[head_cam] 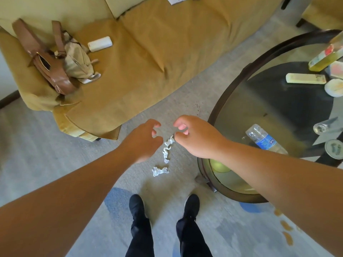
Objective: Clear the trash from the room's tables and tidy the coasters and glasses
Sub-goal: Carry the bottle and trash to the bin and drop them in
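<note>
A crumpled white paper strip [166, 152] hangs in the air over the carpet. My right hand [196, 138] pinches its top end between thumb and fingers. My left hand [143, 140] is just left of the strip with fingers curved and spread, holding nothing and not touching the paper. To the right stands a round glass table [228, 93] with a dark rim. On it lie an empty plastic water bottle [263, 139], a clear glass [323, 126] on its side, a round green-printed coaster [334, 149] and a white coaster [334, 88].
Also on the table are a cream remote [306, 78] and a bottle of yellow liquid [324, 56]. A mustard sofa [148, 52] fills the back, with a brown bag [50, 64] and a white case [100, 43] on it. My feet stand on grey carpet.
</note>
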